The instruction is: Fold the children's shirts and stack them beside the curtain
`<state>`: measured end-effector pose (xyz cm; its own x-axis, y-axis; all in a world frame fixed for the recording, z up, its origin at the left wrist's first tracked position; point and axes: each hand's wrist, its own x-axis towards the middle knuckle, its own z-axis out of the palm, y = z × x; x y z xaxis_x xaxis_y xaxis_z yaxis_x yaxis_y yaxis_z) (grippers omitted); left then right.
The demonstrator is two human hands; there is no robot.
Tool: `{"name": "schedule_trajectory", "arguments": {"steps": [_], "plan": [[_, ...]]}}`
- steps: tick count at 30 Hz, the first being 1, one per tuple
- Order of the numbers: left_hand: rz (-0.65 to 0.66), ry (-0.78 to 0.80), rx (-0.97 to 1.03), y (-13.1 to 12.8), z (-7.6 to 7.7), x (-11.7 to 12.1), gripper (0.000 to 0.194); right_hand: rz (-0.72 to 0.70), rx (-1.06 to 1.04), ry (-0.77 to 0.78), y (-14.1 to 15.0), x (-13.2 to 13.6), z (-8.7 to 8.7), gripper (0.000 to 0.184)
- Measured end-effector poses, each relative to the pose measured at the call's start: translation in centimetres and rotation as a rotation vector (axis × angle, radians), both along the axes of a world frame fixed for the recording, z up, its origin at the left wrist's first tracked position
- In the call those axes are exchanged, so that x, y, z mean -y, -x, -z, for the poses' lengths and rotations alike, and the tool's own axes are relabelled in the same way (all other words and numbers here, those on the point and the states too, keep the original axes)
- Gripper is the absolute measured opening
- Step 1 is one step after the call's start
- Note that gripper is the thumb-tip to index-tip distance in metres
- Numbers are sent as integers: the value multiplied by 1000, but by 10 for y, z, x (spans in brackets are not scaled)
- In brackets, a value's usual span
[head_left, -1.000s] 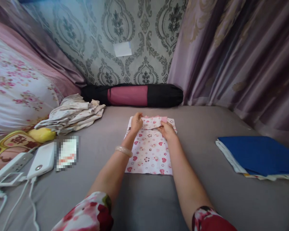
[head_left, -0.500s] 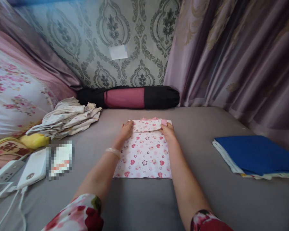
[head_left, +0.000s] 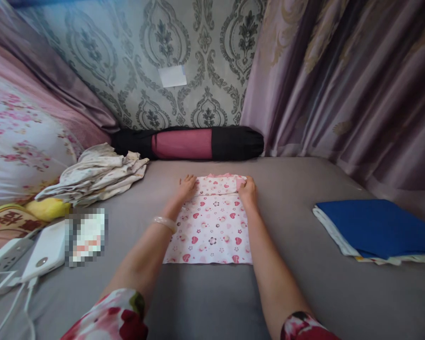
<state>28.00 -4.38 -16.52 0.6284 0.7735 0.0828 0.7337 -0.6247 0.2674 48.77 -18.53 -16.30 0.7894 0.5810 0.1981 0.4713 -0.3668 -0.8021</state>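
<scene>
A small white cloth with pink hearts and flowers (head_left: 212,226) lies flat on the grey bed sheet (head_left: 297,283). Its far edge is folded back toward me into a narrow band (head_left: 216,185). My left hand (head_left: 186,186) lies flat on the left end of that band, fingers stretched out, a pale bangle on the wrist. At the band's right end my right hand (head_left: 247,190) presses down, fingers extended over the fold. Neither hand holds anything lifted.
A black and pink bolster (head_left: 187,142) lies against the patterned wall. Crumpled pale clothes (head_left: 95,174) sit at the left, near a power bank (head_left: 44,250), a power strip (head_left: 3,257) and cables. A folded blue cloth (head_left: 378,226) lies at the right, under purple curtains (head_left: 340,80).
A second ago both hands held the far edge raised. They have laid it down as a fold and now press it flat; the view shifted slightly.
</scene>
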Motion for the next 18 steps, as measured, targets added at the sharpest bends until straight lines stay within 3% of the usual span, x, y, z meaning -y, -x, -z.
{"name": "schedule_trajectory", "arguments": {"steps": [5,10,18], "plan": [[98,-89,52,-36,-5,37,44,-199,389,144,31,-2,-5,45],[116,-90,38,-60,6,64,45,-451,467,345,55,-8,3,48],[80,-187,33,-58,21,56,45,-414,486,430,52,-9,15,49]]}}
